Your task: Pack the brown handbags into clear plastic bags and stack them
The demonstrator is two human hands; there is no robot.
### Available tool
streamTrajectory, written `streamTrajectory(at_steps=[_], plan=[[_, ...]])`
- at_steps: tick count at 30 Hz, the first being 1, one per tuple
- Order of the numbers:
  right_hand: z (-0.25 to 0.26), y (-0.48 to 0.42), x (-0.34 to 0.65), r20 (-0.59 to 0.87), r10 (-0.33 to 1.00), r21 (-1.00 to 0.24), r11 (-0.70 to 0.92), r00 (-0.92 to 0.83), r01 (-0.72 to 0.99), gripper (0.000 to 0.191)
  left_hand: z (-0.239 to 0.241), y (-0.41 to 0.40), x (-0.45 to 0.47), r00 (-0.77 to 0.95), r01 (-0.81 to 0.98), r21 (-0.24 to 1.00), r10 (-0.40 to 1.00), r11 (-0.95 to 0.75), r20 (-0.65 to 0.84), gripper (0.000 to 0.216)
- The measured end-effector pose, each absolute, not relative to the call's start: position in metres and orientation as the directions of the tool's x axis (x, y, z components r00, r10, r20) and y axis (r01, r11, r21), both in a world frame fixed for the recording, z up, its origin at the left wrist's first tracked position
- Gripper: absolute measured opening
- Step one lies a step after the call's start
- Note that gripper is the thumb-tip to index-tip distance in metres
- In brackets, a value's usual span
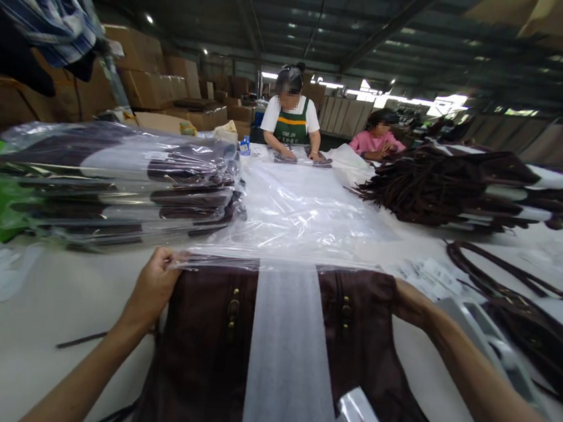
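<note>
A dark brown leather bag (201,350) with brass studs lies flat on the white table (38,320) in front of me, a white foam strip (286,359) running down its middle. A clear plastic bag (301,213) lies open at its far edge. My left hand (155,285) is closed on the plastic bag's edge at the brown bag's top left corner. My right hand (407,301) is at the top right corner, its fingers hidden behind the bag and plastic.
A stack of bagged brown bags (114,180) stands at the left. A pile of unbagged brown bags with straps (445,188) lies at the right, loose straps (506,275) nearer. Paper tags (430,277) lie beside my right arm. Two persons (291,121) work at the table's far end.
</note>
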State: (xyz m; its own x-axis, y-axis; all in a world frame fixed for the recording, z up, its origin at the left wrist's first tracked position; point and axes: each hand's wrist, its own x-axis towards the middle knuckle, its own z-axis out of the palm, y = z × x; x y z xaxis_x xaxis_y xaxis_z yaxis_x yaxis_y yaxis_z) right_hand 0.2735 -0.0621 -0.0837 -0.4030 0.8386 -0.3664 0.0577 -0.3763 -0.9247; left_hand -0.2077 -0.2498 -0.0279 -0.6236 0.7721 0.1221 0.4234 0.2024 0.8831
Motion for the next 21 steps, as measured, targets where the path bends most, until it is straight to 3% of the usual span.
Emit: streamTrajectory(at_steps=[4, 8, 12, 17, 19, 21], plan=[[-0.056, -0.083, 0.286, -0.388, 0.75, -0.905, -0.419, -0.536, 0.069, 0.041, -0.055, -0.241, -0.227, -0.538, 0.678, 0.601, 0.843, 0.424, 0.013, 0.042], [-0.032, -0.102, 0.282, -0.289, 0.75, -0.946, -0.321, -0.594, 0.055, 0.053, -0.061, -0.24, -0.23, -0.509, 0.717, 0.527, 0.859, 0.457, -0.053, 0.04], [-0.038, -0.106, 0.255, -0.35, 0.862, -0.935, -0.345, -0.367, 0.08, 0.034, -0.058, -0.242, -0.228, -0.515, 0.716, 0.521, 0.856, 0.464, -0.055, 0.042], [-0.071, -0.109, 0.227, -0.252, 0.957, -0.956, -0.269, -0.146, -0.117, 0.031, -0.055, -0.252, -0.221, -0.503, 0.71, 0.57, 0.865, 0.414, -0.002, 0.038], [-0.078, -0.114, 0.225, -0.195, 0.981, -0.981, -0.194, -0.02, 0.028, 0.029, -0.054, -0.263, -0.217, -0.486, 0.686, 0.63, 0.874, 0.365, 0.023, 0.04], [-0.081, -0.121, 0.229, -0.109, 0.989, -0.951, -0.133, 0.1, 0.28, 0.027, -0.053, -0.277, -0.213, -0.492, 0.582, 0.734, 0.87, 0.35, -0.025, 0.049]])
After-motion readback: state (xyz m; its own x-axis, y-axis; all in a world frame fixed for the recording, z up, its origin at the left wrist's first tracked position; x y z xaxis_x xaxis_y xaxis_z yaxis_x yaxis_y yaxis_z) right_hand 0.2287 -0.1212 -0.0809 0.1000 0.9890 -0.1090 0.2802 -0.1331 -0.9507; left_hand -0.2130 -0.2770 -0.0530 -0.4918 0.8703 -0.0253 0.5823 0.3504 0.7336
